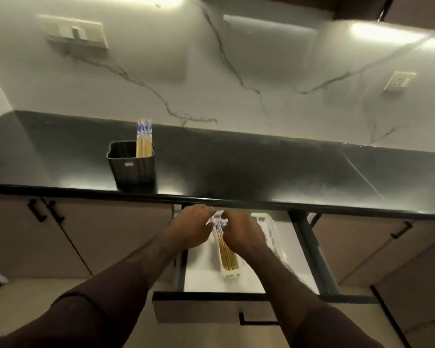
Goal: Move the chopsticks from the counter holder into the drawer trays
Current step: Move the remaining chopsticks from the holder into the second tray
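Head cam, looking down at a kitchen counter w/ an open drawer (249, 282) below it. Both arms reach fwd into the drawer. Left hand (191, 228) and right hand (240, 232) sit close together over the far end of a narrow white tray (230, 271), which lies lengthwise in the drawer. A bundle of chopsticks in the tray (226, 252), tan wood w/ blue-and-white patterned tops, lies along the tray; the patterned tops show in the gap between the two hands. Fingers of both hands curl down around the top end of the bundle, but motion blur hides the fingertips, so can't tell if they pinch the sticks or just touch them. A second white tray (269, 232), slotted, sits just right of the first, partly behind the right hand. Up on the black countertop (261, 169), well apart from the drawer, stands a dark ribbed holder (131, 163) near the front edge, w/ more chopsticks in the holder (143, 139) standing upright in its right side.
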Tool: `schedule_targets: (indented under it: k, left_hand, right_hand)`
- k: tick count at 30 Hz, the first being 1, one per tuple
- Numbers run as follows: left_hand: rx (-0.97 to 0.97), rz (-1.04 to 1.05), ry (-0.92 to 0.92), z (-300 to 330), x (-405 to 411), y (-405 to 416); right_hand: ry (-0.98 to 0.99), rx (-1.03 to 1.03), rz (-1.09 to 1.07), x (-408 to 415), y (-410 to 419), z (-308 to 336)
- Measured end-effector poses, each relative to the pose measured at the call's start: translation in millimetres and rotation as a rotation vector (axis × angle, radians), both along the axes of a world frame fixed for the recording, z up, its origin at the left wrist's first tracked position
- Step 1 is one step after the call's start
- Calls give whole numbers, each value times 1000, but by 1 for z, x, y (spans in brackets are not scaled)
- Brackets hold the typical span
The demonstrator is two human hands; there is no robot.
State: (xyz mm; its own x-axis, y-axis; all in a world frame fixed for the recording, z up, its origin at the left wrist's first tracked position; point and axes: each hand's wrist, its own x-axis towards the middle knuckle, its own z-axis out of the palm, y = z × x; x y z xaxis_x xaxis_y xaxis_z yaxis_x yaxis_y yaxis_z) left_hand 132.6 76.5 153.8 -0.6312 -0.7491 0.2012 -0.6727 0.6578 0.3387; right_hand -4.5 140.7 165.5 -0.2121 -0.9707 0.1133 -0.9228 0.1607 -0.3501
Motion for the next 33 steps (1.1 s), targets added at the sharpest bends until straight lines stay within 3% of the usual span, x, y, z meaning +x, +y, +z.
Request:
schedule_targets:
  k: [9, 21, 33]
  left_hand:
    - [-132, 78, 41, 59, 80, -21]
    - [-239, 19, 84, 118, 224, -87]
    - [-269, -22, 193, 130, 301, -141]
  right_hand:
    - [67, -85, 123, 67, -23, 59]
    - [48, -193, 164, 197, -86, 108]
    - [95, -233, 178, 276, -136, 131]
